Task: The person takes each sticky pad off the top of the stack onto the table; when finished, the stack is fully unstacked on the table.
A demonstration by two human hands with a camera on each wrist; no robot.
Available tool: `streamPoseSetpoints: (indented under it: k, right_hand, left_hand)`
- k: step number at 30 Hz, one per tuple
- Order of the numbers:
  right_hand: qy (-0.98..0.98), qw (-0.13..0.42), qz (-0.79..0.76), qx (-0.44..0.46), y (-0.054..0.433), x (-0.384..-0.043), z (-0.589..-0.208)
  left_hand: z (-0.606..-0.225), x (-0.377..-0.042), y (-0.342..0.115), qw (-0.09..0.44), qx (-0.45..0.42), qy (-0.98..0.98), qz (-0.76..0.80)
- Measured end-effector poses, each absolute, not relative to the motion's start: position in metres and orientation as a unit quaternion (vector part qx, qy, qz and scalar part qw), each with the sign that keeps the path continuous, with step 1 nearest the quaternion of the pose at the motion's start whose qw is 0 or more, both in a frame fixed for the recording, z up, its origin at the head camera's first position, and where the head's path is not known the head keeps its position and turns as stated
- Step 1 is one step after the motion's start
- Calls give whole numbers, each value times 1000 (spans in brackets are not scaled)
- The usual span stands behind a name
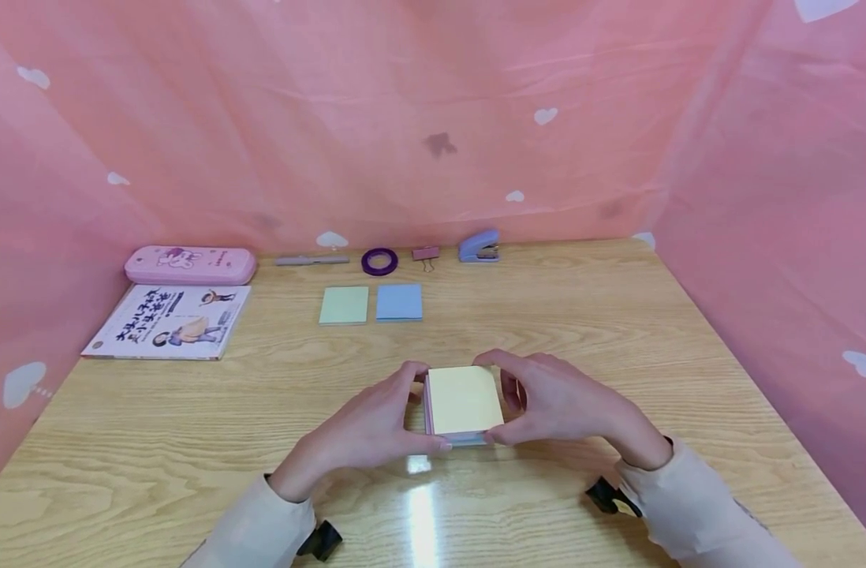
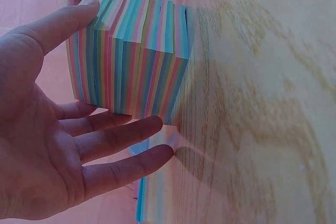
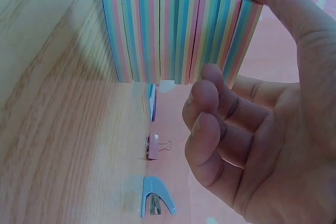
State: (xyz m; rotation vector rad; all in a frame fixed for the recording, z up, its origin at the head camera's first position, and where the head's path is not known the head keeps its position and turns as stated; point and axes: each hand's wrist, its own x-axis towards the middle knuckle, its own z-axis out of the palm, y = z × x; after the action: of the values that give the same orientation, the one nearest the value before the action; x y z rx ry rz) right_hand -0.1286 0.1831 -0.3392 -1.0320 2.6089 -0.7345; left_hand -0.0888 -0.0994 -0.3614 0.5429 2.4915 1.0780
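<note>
A tall stack of sticky note pads (image 1: 465, 401), with a pale yellow sheet on top, stands on the table between both hands. Its sides show pink, blue, yellow and green layers in the wrist views, with some pads a little out of line. My left hand (image 1: 372, 418) holds the stack's left side, thumb (image 2: 65, 22) on the near face and fingers along the far one. From the right, my right hand (image 1: 557, 394) grips the upper pads between thumb and forefinger. Its other fingers (image 3: 205, 140) curl beside the stack.
Behind the stack lie a green sticky note pad (image 1: 344, 305) and a blue one (image 1: 399, 302). Along the back are a pen (image 1: 312, 260), purple tape roll (image 1: 379, 272), binder clip (image 1: 426, 253) and stapler (image 1: 479, 247). A pink pencil case (image 1: 190, 266) and a book (image 1: 166, 322) sit left.
</note>
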Motion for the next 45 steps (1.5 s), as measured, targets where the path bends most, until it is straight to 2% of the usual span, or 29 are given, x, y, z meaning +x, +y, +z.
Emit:
streamPoseSetpoints:
  k: [11, 27, 37, 45]
  right_hand:
    - [874, 143, -308, -348, 191, -134, -338]
    - [871, 147, -352, -310, 200, -156, -338]
    - [859, 154, -390, -294, 202, -190, -330]
    - [861, 193, -403, -244, 200, -227, -340]
  left_hand:
    - [-363, -89, -100, 179, 194, 884, 386]
    - [-363, -90, -99, 178, 196, 886, 380]
    - [-364, -89, -100, 173, 197, 888, 378]
    - [-364, -90, -100, 168, 200, 890, 373]
